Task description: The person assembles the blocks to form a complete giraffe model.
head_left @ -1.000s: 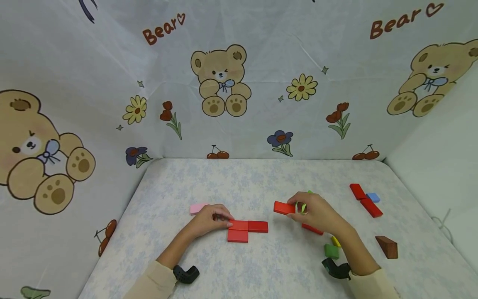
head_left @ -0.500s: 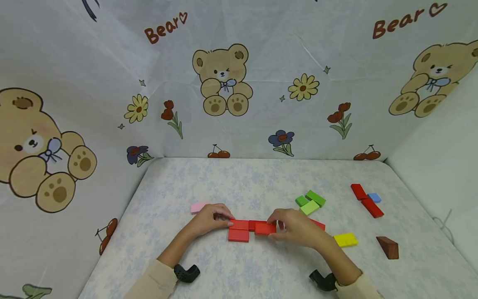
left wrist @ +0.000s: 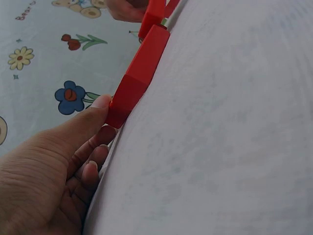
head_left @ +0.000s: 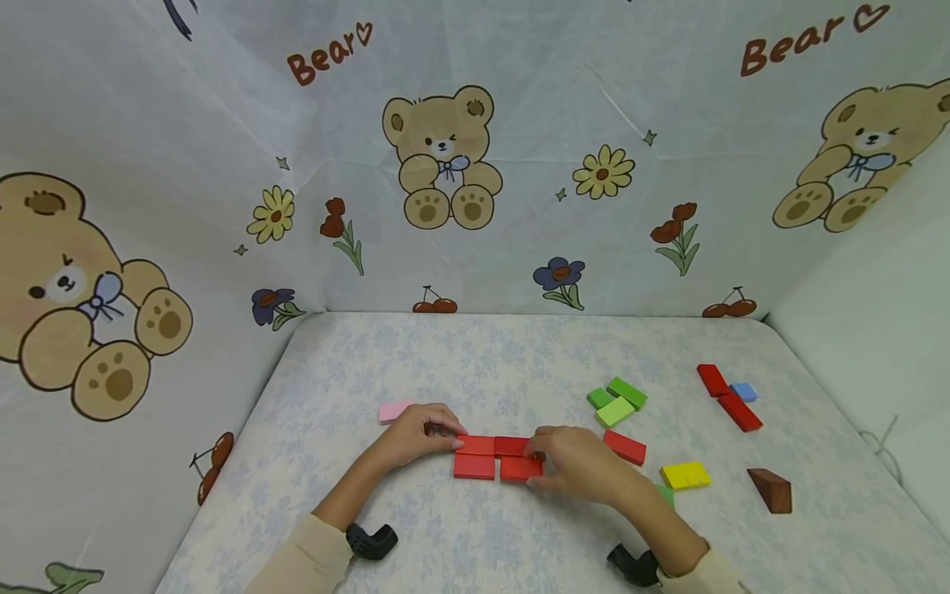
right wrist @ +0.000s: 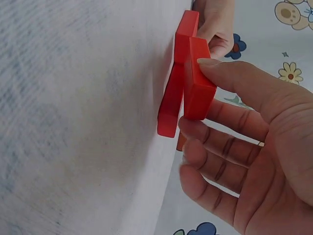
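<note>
Several flat red blocks lie together in the middle of the table, in two rows of two. My left hand (head_left: 418,431) holds the left end of the far-left red block (head_left: 477,445) between thumb and index finger; the thumb shows on that end in the left wrist view. The near-left red block (head_left: 473,468) lies along its near side. My right hand (head_left: 575,462) pinches the near-right red block (right wrist: 198,78) between thumb and fingers, right beside the far-right red block (head_left: 510,446). A narrow gap separates the near-right block from the near-left one.
A pink block (head_left: 393,412) lies behind my left hand. Right of my right hand are several green blocks (head_left: 614,411), a loose red block (head_left: 625,447) and a yellow block (head_left: 686,475). Further right lie two red blocks (head_left: 738,412), a blue block (head_left: 744,392) and a brown wedge (head_left: 770,490).
My right hand has carried a red block leftward and toward me, from near the green blocks down to the near side of the far-right red block. The left hand has stayed put.
</note>
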A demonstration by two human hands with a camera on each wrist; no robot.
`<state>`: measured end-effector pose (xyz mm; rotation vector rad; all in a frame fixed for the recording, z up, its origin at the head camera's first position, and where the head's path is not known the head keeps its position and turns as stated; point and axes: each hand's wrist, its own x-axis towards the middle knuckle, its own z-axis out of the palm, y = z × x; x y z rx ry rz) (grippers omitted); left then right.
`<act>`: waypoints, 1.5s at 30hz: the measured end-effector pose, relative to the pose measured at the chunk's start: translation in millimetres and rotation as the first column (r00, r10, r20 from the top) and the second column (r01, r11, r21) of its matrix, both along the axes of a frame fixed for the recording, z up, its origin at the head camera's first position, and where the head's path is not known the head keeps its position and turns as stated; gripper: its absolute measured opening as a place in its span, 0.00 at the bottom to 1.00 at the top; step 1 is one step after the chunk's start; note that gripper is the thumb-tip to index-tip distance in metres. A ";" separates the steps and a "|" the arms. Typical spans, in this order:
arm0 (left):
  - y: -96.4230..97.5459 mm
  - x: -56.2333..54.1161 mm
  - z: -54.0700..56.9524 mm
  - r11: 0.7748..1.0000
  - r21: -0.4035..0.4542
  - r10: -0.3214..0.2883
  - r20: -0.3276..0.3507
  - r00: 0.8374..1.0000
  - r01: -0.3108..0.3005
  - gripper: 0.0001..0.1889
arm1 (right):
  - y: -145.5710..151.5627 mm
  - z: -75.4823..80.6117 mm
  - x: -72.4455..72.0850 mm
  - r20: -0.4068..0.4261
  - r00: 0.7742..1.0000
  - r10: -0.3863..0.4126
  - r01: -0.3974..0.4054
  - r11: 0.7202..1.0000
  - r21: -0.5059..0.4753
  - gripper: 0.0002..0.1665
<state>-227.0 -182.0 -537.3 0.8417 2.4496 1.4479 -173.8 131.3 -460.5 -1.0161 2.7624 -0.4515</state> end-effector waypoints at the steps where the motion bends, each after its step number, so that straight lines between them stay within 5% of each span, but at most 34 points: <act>1: -0.1 -0.1 -0.1 1.000 -0.002 0.000 -0.001 1.000 0.000 0.08 | -0.3 -0.1 0.8 -0.001 1.000 -0.001 0.001 1.000 0.003 0.19; 31: -1.5 -0.2 -1.5 1.000 -0.004 0.002 0.001 1.000 -0.002 0.08 | -5.1 -8.4 4.3 0.029 0.992 -0.120 0.118 0.991 0.064 0.14; 45: -1.2 -0.4 -2.2 1.000 0.016 -0.005 -0.006 1.000 0.006 0.08 | -8.0 -17.4 4.5 -0.013 0.995 -0.102 0.102 0.994 0.030 0.25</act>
